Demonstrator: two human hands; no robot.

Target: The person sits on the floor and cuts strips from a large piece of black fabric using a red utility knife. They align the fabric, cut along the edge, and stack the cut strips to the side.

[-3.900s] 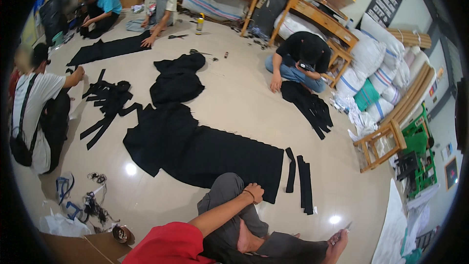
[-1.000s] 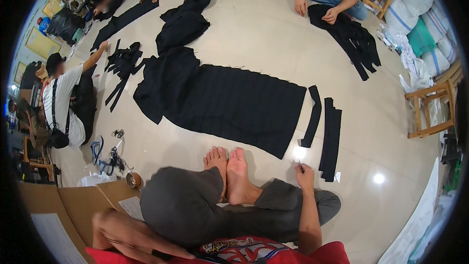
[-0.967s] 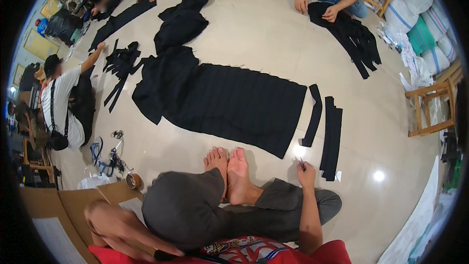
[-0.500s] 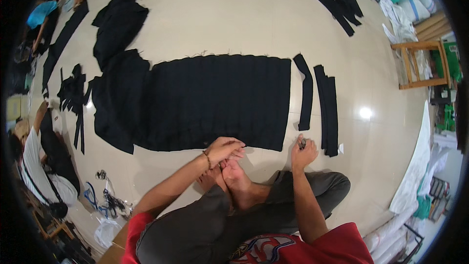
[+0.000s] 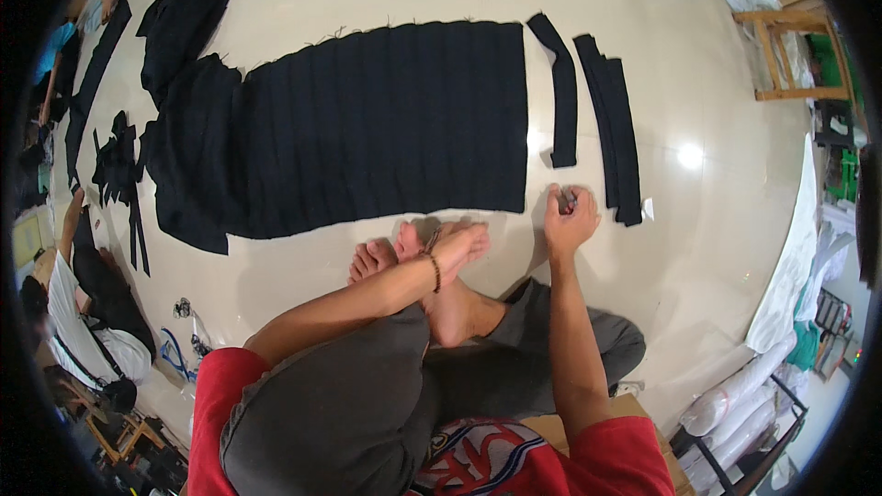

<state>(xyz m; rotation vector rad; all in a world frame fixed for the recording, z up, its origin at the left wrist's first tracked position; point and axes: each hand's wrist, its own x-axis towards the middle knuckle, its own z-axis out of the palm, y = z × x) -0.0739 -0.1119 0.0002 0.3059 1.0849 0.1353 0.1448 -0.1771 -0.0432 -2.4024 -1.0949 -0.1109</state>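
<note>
A large black cloth panel (image 5: 386,124) with crosswise folds lies flat on the floor, its far edge frayed with loose threads. My left hand (image 5: 459,243) rests over my bare feet just short of its near edge, fingers loosely stretched to the right and nothing visible in them. Right of the panel's near corner, my right hand (image 5: 571,225) is on or close to the floor, closed around something small and dark that I cannot make out. Beyond it lie a narrow black strip (image 5: 563,101), folded over at its near end, and a wider stack of black strips (image 5: 614,129).
More black pieces (image 5: 188,18) lie at the far left, beside a bundle of thin strips (image 5: 116,161). Another person (image 5: 96,321) sits at the left. A wooden stool (image 5: 795,55) stands far right, with white rolls (image 5: 735,409) at the lower right.
My view has tilted, so the cloth appears higher and farther left. My left hand has shifted right across my feet. The right hand still grips the small dark thing near the strips.
</note>
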